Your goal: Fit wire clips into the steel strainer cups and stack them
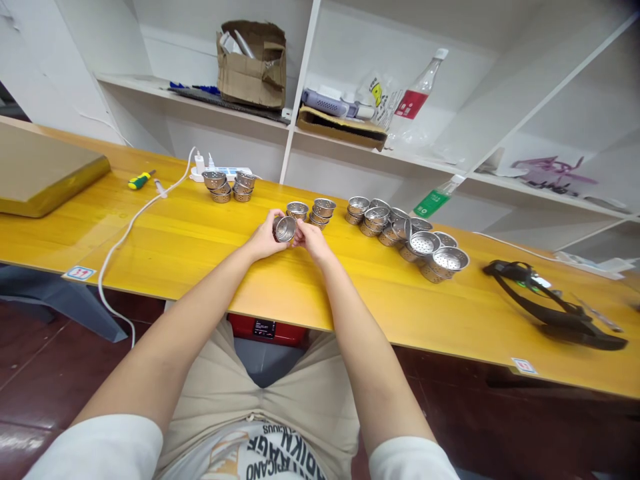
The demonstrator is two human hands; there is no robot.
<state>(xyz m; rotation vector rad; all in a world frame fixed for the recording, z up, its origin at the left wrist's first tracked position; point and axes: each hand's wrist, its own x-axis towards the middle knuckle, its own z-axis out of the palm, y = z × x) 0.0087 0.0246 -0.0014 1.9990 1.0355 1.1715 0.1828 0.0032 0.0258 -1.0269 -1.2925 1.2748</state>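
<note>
Between my hands, just above the table, a small perforated metal strainer basket (285, 229) is tilted with its round mouth toward me. My left hand (267, 239) is closed around its left side. The fingers of my right hand (311, 238) pinch its right edge. Right behind it stand a strainer basket (298, 209) and a short stack of strainer baskets (323, 211). Further left at the back are two small stacks, a left stack (216, 185) and a right stack (244, 185). Several more strainer baskets (423, 245) stand in a double row to the right.
On the yellow table (200, 257), a white cable (125, 237) runs to a power strip (227, 172). A screwdriver (141, 179) and a large flat box (47, 173) lie left. A green-labelled bottle (434, 200) stands behind the row; a black headband device (550, 303) lies far right.
</note>
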